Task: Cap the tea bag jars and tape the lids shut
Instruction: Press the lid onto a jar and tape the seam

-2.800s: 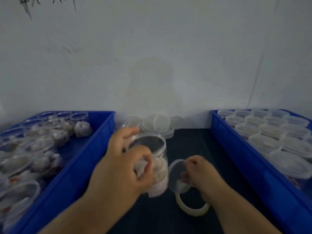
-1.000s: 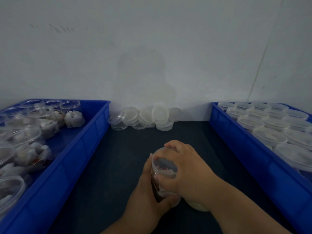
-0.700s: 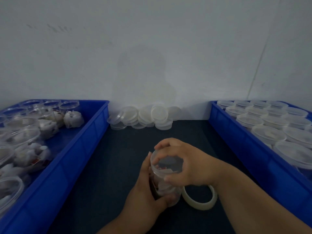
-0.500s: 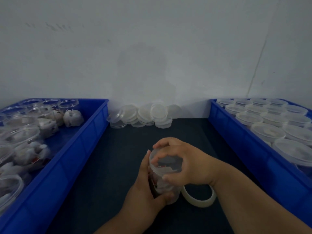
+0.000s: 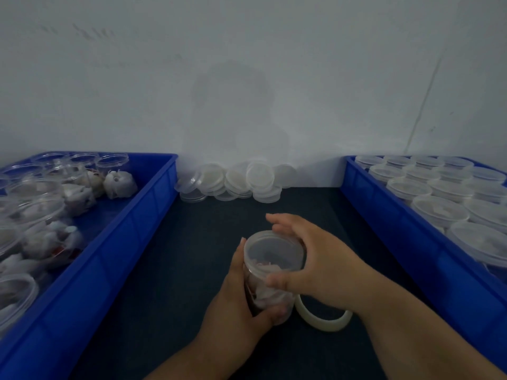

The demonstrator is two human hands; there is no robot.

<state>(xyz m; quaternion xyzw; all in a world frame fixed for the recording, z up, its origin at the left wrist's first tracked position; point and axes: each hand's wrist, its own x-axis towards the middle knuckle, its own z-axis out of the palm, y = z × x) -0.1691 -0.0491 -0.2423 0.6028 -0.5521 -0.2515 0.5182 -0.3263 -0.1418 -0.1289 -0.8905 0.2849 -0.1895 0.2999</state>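
Lower centre, on tabletop (image 5: 192,270): L hand (image 5: 236,305) gripped the jar (image 5: 266,296) body, R hand (image 5: 321,259) curled fingers & thumb round its lid (image 5: 274,250). Lid prob. needed turning till level w/ jar held upright; tape roll (image 5: 323,322) lay just right.

No readable txt or labels.

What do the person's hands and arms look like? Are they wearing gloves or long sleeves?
No gloves and no long sleeves. The left hand and right hand are both bare, with no rings showing. The left forearm and right forearm are bare too, right down to the bottom edge of the picture, with no watch, bracelet or sleeve in sight.
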